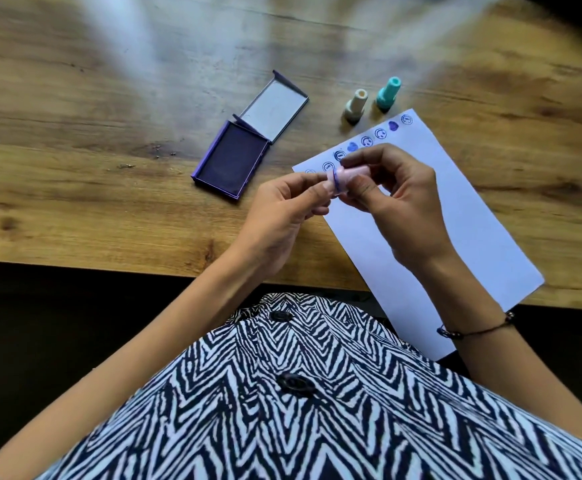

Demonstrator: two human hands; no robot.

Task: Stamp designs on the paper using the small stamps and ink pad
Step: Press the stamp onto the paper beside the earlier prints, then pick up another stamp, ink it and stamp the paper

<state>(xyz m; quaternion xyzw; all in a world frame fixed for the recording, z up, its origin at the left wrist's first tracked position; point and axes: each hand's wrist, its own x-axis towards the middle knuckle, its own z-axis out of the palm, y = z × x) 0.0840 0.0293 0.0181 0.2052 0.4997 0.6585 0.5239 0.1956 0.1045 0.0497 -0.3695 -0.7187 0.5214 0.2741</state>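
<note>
A small pink stamp [343, 178] lies sideways between both hands, its inked end pointing left. My right hand [400, 202] pinches its body and my left hand [282, 209] touches its inked end with the fingertips. Both hover over the near left corner of the white paper [456, 216], which carries a row of several blue stamped faces and hearts along its far edge. The open purple ink pad [234, 159] lies to the left on the table, lid folded back. A cream stamp [354, 106] and a teal stamp [388, 93] stand upright beyond the paper.
The wooden table [109, 116] runs across the view; its near edge lies just below the hands. The paper overhangs that edge at the lower right. A black-and-white zigzag garment [300, 393] fills the bottom of the view.
</note>
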